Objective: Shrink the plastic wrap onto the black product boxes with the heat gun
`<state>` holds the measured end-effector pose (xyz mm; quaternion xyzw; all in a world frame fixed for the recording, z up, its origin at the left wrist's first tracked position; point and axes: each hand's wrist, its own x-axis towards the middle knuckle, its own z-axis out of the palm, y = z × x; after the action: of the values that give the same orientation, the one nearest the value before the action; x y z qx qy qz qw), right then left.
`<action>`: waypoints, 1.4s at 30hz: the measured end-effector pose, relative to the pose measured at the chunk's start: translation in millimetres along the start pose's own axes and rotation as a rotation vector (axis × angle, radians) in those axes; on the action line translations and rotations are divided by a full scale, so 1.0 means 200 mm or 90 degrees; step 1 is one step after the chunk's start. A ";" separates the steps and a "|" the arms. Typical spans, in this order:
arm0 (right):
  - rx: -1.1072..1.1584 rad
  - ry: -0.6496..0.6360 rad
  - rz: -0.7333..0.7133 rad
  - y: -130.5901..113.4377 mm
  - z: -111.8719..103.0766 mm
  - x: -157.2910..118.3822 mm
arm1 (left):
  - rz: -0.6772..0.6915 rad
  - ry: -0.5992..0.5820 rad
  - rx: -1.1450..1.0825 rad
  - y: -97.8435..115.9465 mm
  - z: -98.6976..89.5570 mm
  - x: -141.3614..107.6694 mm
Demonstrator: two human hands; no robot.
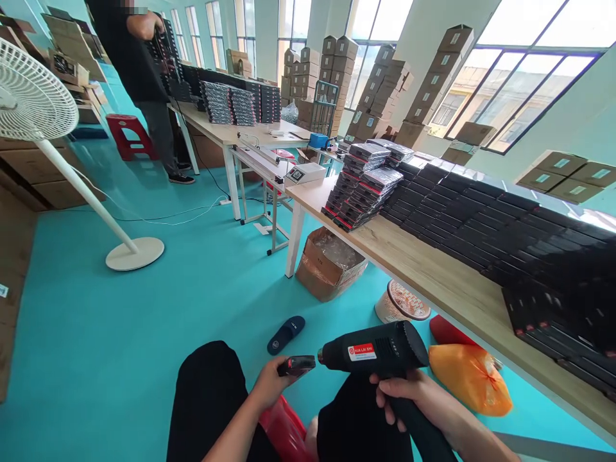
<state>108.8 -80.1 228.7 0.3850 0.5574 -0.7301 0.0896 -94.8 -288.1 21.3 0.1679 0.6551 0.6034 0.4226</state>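
I have the right hand (402, 394) wrapped round the handle of a black heat gun (385, 346), its nozzle just beside the small dark box (298, 365) that the left hand (268, 386) pinches. Beyond the left grip lies a slipper (286, 335); right of the right grip, an orange bag (464, 375), with stacked black boxes (462, 218) higher up.

On your black heat gun (387, 346), you can read 1 brand, "HUA LAI SHI", in white capitals on the red band of its label (362, 352). The finer print below is too small to read, as are the white labels (436, 80) on the stacked cartons (426, 102) by the windows.
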 end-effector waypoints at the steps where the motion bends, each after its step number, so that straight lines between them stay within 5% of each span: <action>1: 0.002 0.002 0.003 0.00 -0.01 0.00 | 0.002 0.001 -0.011 0.01 0.00 0.00; 6: 0.063 -0.012 -0.011 0.03 -0.02 0.01 | -0.021 -0.018 -0.074 0.00 0.01 0.03; 10: 0.166 0.006 -0.016 0.05 -0.07 -0.04 | -0.056 0.071 -0.219 0.03 -0.04 0.05; 18: 0.220 -0.123 0.012 0.13 -0.11 -0.14 | -0.207 0.134 -0.541 0.38 -0.14 -0.01; 26: 0.255 -0.175 -0.019 0.14 0.02 -0.05 | -0.157 0.173 -0.508 0.43 -0.17 -0.04; 31: 0.267 -0.160 -0.008 0.17 0.00 -0.04 | -0.038 0.003 -0.580 0.47 -0.18 -0.07; 34: 0.273 -0.147 0.005 0.18 -0.01 -0.05 | -0.083 -0.033 -0.538 0.49 -0.16 -0.03; 42: 0.174 -0.126 -0.027 0.16 0.04 -0.06 | -0.096 0.221 -0.235 0.49 -0.10 0.15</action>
<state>131.5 -101.9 213.8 0.3081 0.4494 -0.8351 0.0756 -156.4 -258.0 99.5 -0.0673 0.6073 0.6993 0.3709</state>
